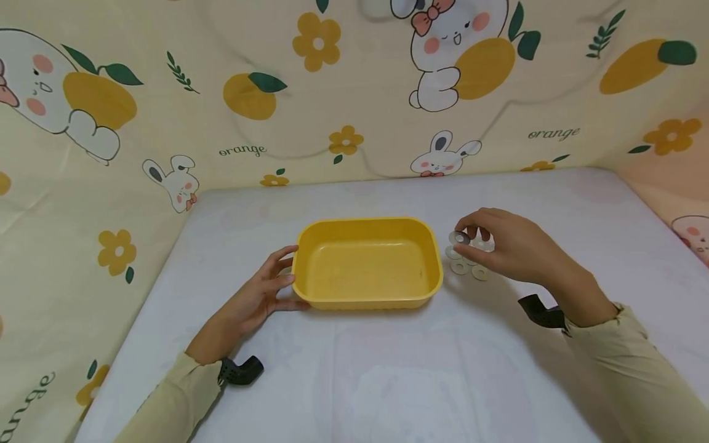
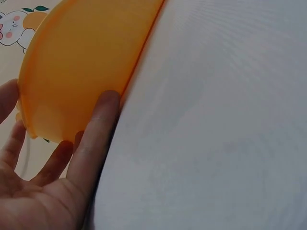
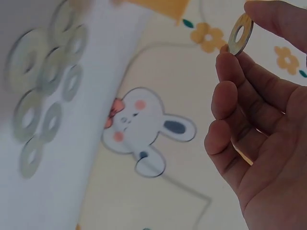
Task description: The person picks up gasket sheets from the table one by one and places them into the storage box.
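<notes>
Flat washer [image 3: 246,30] is pinched by its rim in the right hand [image 1: 506,246]; the left hand [image 1: 257,295], loosely spread, touches the yellow tub [image 1: 365,267]; light, steady pressure serves best.

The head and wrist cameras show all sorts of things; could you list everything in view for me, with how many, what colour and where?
Tub: one, yellow, middle of the tabletop
Loose rings: about eight visible, pale, flat on the table to the right of the tub
Held ring: one, metallic grey, in the right hand
Tabletop: one, white, under the tub and loose rings
Printed backdrop: sheets not countable, mostly cream with rabbits, oranges and flowers, behind and beside the table
Wrist pieces: two, black, one at each wrist
Sleeves: two, pale khaki, on both forearms
Left hand: one, touching the tub's left end
Right hand: one, pinching the held ring
</notes>
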A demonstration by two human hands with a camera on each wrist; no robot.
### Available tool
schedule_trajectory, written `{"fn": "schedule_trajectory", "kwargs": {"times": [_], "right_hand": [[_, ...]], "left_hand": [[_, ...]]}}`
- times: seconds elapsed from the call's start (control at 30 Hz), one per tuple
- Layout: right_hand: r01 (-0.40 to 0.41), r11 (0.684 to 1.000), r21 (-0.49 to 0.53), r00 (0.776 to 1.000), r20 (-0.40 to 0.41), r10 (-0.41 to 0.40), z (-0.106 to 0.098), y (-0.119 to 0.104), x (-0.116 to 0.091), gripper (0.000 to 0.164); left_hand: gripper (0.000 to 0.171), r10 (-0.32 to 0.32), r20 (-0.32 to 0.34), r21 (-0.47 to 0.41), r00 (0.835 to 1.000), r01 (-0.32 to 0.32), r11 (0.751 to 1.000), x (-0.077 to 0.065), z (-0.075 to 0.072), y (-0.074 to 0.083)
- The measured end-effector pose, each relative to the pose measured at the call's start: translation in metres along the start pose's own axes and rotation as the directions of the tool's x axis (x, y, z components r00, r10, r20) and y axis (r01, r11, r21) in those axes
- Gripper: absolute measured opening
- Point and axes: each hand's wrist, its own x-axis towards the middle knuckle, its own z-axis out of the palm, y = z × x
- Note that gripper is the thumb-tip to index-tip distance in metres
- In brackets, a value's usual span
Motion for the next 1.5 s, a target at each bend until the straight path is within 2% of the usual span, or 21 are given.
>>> {"fn": "schedule_trajectory", "kwargs": {"times": [0.23, 0.37, 0.53, 0.8, 0.93, 1.17, 1.5], "right_hand": [[0.047, 0.998, 0.044, 0.999, -0.029, -0.046, -0.001, -0.017, 0.011, 0.030], [0.085, 0.991, 0.101, 0.995, -0.053, -0.080, 0.004, -0.024, 0.016, 0.028], [0.121, 0.985, 0.120, 0.993, -0.014, -0.121, 0.015, -0.027, 0.021, 0.028], [0.117, 0.990, 0.085, 0.993, 0.008, -0.118, 0.025, -0.029, 0.019, 0.026], [0.128, 0.989, 0.074, 0.992, 0.015, -0.129, 0.027, -0.030, 0.019, 0.026], [0.135, 0.987, 0.091, 0.991, -0.002, -0.136, 0.032, -0.033, 0.020, 0.026], [0.136, 0.987, 0.087, 0.990, 0.017, -0.138, 0.040, -0.038, 0.022, 0.031]], "left_hand": [[0.059, 0.006, 0.016, -0.003, 1.000, -0.006, 1.000, 0.001, -0.001, -0.001], [0.060, 0.013, -0.013, 0.066, 1.000, -0.013, 0.998, 0.000, -0.002, -0.001], [0.062, 0.025, -0.030, 0.119, 0.999, -0.021, 0.993, -0.004, -0.002, 0.002], [0.065, 0.027, 0.029, 0.053, 0.999, -0.029, 0.998, -0.003, -0.003, 0.005], [0.067, 0.024, 0.038, 0.027, 0.999, -0.025, 0.999, -0.003, -0.003, 0.004], [0.067, 0.004, 0.008, 0.031, 1.000, -0.004, 1.000, -0.001, -0.003, 0.005], [0.065, -0.017, -0.028, 0.057, 0.999, 0.019, 0.998, 0.000, 0.000, 0.006]]}}
